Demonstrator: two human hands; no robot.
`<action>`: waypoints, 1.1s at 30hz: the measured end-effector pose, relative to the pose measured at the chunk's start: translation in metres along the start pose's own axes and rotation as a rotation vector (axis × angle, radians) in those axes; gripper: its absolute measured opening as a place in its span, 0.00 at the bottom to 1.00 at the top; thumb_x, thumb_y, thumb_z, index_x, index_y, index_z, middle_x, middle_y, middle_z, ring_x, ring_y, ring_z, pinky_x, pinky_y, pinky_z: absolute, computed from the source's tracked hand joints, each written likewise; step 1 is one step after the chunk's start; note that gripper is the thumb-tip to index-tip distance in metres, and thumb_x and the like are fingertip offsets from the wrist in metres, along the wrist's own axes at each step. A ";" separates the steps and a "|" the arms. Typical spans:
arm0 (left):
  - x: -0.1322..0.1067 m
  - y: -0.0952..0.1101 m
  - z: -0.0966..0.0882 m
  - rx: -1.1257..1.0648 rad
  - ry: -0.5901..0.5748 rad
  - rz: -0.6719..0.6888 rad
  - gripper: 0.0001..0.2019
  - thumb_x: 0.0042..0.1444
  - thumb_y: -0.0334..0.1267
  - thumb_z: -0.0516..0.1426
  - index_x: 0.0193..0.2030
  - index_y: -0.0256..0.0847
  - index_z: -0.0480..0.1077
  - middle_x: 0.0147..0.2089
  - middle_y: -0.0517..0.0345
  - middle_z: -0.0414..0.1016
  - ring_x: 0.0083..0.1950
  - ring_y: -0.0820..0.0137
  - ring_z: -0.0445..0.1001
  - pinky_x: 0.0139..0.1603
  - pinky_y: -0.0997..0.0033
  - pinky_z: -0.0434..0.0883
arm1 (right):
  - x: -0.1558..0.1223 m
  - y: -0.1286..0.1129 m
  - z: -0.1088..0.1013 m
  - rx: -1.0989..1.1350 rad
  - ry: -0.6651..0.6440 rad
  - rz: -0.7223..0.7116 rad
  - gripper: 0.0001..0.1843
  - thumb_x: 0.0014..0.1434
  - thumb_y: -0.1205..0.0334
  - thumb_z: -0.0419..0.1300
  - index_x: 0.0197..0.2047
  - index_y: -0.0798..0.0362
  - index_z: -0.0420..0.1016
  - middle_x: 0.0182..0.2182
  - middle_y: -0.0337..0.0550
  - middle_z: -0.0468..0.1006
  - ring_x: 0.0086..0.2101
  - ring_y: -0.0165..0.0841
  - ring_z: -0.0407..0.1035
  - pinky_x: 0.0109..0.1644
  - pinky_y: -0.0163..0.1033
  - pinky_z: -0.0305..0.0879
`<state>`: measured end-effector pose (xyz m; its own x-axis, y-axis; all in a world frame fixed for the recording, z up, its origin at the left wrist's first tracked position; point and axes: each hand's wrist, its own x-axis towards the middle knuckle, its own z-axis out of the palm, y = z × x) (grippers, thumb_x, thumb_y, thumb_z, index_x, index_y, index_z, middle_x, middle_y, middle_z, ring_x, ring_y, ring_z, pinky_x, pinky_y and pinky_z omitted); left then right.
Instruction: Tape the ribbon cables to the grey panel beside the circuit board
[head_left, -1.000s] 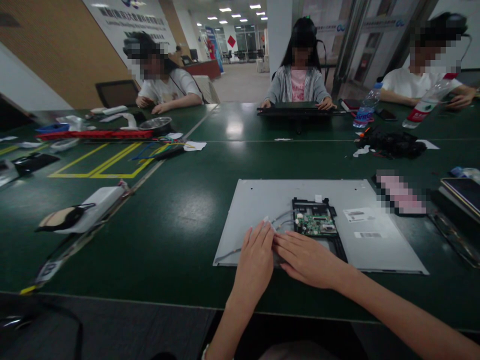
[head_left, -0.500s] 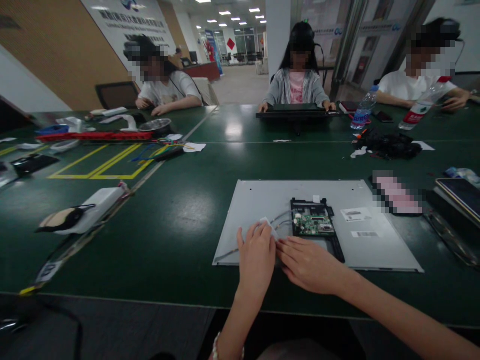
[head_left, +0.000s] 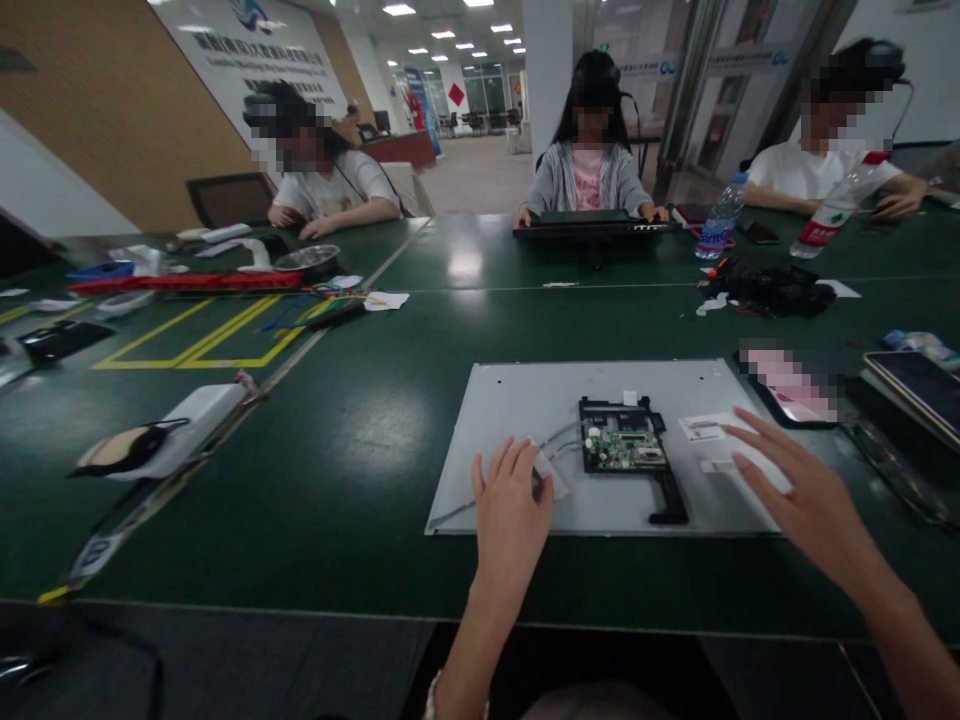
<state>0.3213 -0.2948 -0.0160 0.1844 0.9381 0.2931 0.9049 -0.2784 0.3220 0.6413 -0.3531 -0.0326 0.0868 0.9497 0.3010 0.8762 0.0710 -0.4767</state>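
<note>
A grey metal panel (head_left: 525,400) lies flat on the green table in front of me. A small green circuit board (head_left: 624,449) in a black frame sits on it, with thin wires running left to a white tape piece (head_left: 547,472). My left hand (head_left: 511,515) rests flat on the panel's near left part, fingers apart, touching the tape and wires. My right hand (head_left: 795,490) hovers open over the panel's right edge, near two white labels (head_left: 705,430), holding nothing.
A phone (head_left: 795,395) and a tablet (head_left: 915,380) lie to the right. A white device (head_left: 161,440) sits at the left by yellow floor-tape lines. Three other people sit across the table with a black keyboard (head_left: 592,228), bottles (head_left: 720,225) and black cables (head_left: 772,285).
My right hand lifted off the spot beside my left hand and swung right, over the panel's right edge. My left hand stayed on the tape and wires.
</note>
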 end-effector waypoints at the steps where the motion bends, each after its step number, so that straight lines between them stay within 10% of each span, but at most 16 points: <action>1: 0.000 0.000 0.001 -0.004 0.014 0.005 0.14 0.58 0.29 0.54 0.51 0.41 0.70 0.58 0.50 0.73 0.65 0.58 0.64 0.69 0.42 0.48 | -0.003 0.020 -0.004 -0.010 0.017 0.087 0.23 0.66 0.50 0.49 0.61 0.47 0.67 0.66 0.46 0.61 0.62 0.46 0.59 0.54 0.52 0.71; 8: -0.002 0.003 0.002 -0.033 0.134 0.073 0.13 0.62 0.30 0.51 0.52 0.40 0.69 0.59 0.47 0.71 0.66 0.57 0.63 0.68 0.41 0.50 | -0.029 0.098 -0.001 0.016 -0.007 0.294 0.30 0.63 0.42 0.49 0.62 0.49 0.67 0.64 0.50 0.64 0.60 0.51 0.61 0.63 0.60 0.58; 18: -0.009 0.011 0.002 -0.085 0.197 0.278 0.14 0.63 0.28 0.50 0.52 0.39 0.68 0.58 0.47 0.71 0.65 0.60 0.64 0.66 0.48 0.59 | -0.023 0.063 0.000 0.102 0.022 0.329 0.28 0.61 0.43 0.52 0.59 0.46 0.71 0.61 0.46 0.70 0.55 0.49 0.69 0.58 0.55 0.66; 27: -0.043 0.082 0.026 -0.195 -0.110 0.555 0.18 0.65 0.31 0.48 0.61 0.36 0.63 0.62 0.49 0.67 0.65 0.64 0.64 0.66 0.58 0.63 | -0.022 0.056 0.001 0.121 0.047 0.332 0.27 0.62 0.44 0.52 0.59 0.46 0.71 0.60 0.47 0.70 0.56 0.51 0.68 0.56 0.54 0.68; 33: -0.044 0.096 0.033 -0.093 -0.084 0.580 0.18 0.67 0.33 0.46 0.61 0.36 0.64 0.64 0.48 0.64 0.68 0.62 0.58 0.68 0.54 0.60 | -0.020 0.047 0.005 0.084 0.063 0.285 0.27 0.62 0.44 0.51 0.58 0.47 0.72 0.58 0.48 0.73 0.55 0.50 0.69 0.59 0.57 0.64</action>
<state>0.4126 -0.3557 -0.0281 0.6716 0.6395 0.3742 0.6106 -0.7638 0.2094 0.6784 -0.3673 -0.0652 0.3548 0.9145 0.1945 0.7701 -0.1679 -0.6155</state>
